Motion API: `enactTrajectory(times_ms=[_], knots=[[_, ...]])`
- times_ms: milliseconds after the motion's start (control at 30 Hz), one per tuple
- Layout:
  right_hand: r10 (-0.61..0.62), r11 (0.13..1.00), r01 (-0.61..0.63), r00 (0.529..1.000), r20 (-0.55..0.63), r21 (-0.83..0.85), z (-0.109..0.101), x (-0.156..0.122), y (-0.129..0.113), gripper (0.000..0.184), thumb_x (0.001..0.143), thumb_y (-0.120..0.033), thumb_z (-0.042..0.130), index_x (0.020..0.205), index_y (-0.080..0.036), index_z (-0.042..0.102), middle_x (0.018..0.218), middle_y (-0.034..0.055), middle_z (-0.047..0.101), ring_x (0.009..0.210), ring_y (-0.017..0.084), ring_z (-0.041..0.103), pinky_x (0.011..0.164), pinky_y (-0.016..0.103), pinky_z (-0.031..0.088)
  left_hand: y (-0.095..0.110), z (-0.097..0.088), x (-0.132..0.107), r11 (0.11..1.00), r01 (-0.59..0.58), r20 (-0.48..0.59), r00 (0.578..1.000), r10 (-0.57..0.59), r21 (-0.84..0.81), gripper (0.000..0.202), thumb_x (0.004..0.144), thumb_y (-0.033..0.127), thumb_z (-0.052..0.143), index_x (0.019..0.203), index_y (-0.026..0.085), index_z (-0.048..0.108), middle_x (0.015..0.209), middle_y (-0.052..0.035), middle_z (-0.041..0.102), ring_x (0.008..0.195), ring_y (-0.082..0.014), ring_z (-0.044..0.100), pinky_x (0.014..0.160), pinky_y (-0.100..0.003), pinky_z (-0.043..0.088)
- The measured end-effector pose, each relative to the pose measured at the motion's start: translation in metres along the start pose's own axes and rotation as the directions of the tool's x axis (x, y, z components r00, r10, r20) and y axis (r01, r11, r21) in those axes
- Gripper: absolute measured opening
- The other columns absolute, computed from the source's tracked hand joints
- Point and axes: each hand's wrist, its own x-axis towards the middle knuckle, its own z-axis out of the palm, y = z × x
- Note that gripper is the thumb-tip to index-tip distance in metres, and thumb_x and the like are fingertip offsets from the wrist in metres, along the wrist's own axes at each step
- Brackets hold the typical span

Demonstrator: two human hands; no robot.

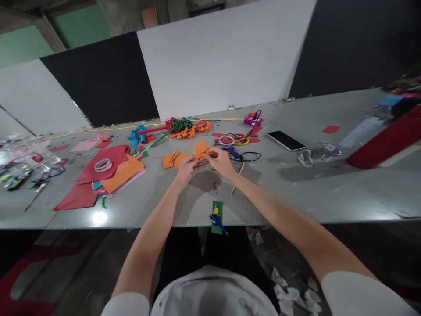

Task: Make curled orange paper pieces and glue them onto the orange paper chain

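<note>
A folded piece of orange paper is pinched between my two hands, just above the grey table. My left hand grips its lower left side with the fingers closed. From the right, my right hand closes thumb and fingers on its lower edge; something small and yellow shows by these fingertips, too small to name. More cut orange paper pieces lie left of the hands. Close by on the right rests a blue tool, seemingly a glue gun, with a black cable.
Stacked red and orange sheets carry a tape roll at left. Curled paper flowers lie behind. A phone, a plastic bottle and a red cylinder are at right. A thin stick lies nearby.
</note>
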Motion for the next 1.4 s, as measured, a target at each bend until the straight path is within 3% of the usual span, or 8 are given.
enactTrajectory(times_ms=[167,233,333,533,667,900,1400], knots=[[0.003,1.000,-0.003,1.000,-0.015,0.005,0.000,-0.001,-0.003,0.045,0.080,-0.065,0.070,0.079,-0.019,0.067,0.081,0.0058,0.069,0.072,0.020,0.063,0.070,0.034,0.050,-0.003,0.001,0.002,0.994,-0.017,-0.049,0.999,0.022,0.105,0.018,0.087,0.032,0.073,0.091,0.015,0.070,0.091,-0.0106,0.078,0.090,-0.0237,0.076,0.093,-0.040,0.058],[0.023,1.000,-0.023,1.000,-0.012,0.014,-0.001,-0.002,-0.004,0.047,0.079,-0.066,0.070,0.079,-0.020,0.067,0.079,0.0055,0.069,0.073,0.021,0.063,0.069,0.033,0.049,-0.004,0.001,0.002,0.985,-0.058,-0.079,0.994,0.071,0.160,0.023,0.086,0.032,0.074,0.102,0.017,0.069,0.088,-0.0075,0.077,0.084,-0.0205,0.076,0.090,-0.037,0.058],[0.044,0.998,-0.043,0.999,-0.009,0.038,-0.001,-0.002,-0.005,0.046,0.078,-0.066,0.071,0.079,-0.020,0.067,0.079,0.0058,0.069,0.074,0.021,0.063,0.068,0.033,0.048,-0.003,0.002,0.000,0.954,-0.160,-0.101,0.976,0.191,0.253,0.049,0.083,0.032,0.078,0.127,0.021,0.058,0.084,-0.0023,0.076,0.076,-0.0175,0.074,0.084,-0.033,0.058],[0.091,0.986,-0.082,0.994,-0.062,0.144,0.002,-0.003,-0.010,0.044,0.076,-0.062,0.074,0.079,-0.019,0.066,0.078,0.0046,0.069,0.070,0.019,0.061,0.066,0.032,0.048,0.003,0.006,-0.012,0.892,-0.276,-0.094,0.940,0.329,0.357,0.056,0.078,0.034,0.083,0.125,0.023,0.054,0.095,-0.0049,0.076,0.087,-0.0205,0.075,0.084,-0.030,0.055],[0.105,0.976,-0.089,0.992,-0.073,0.198,0.005,-0.005,-0.014,0.044,0.075,-0.062,0.074,0.079,-0.019,0.064,0.079,0.0042,0.068,0.070,0.019,0.060,0.066,0.032,0.049,0.007,0.012,-0.017,0.890,-0.304,-0.120,0.925,0.361,0.339,0.048,0.081,0.034,0.081,0.121,0.024,0.055,0.099,-0.0070,0.077,0.096,-0.0227,0.075,0.091,-0.033,0.054],[0.099,0.977,-0.085,0.993,-0.063,0.194,0.006,-0.010,-0.020,0.046,0.078,-0.066,0.071,0.080,-0.021,0.062,0.078,0.0039,0.066,0.071,0.019,0.059,0.066,0.032,0.048,0.009,0.017,-0.015,0.910,-0.339,-0.208,0.898,0.389,0.237,0.051,0.082,0.030,0.079,0.124,0.024,0.052,0.078,0.0003,0.074,0.087,-0.0201,0.076,0.091,-0.034,0.056],[0.078,0.985,-0.071,0.996,-0.036,0.155,0.009,-0.012,-0.020,0.043,0.082,-0.062,0.068,0.078,-0.020,0.064,0.075,0.0035,0.067,0.067,0.018,0.057,0.064,0.032,0.046,0.009,0.016,-0.014,0.936,-0.301,-0.261,0.903,0.341,0.181,0.041,0.087,0.031,0.074,0.122,0.023,0.055,0.082,-0.0008,0.075,0.092,-0.0199,0.075,0.098,-0.037,0.054]])
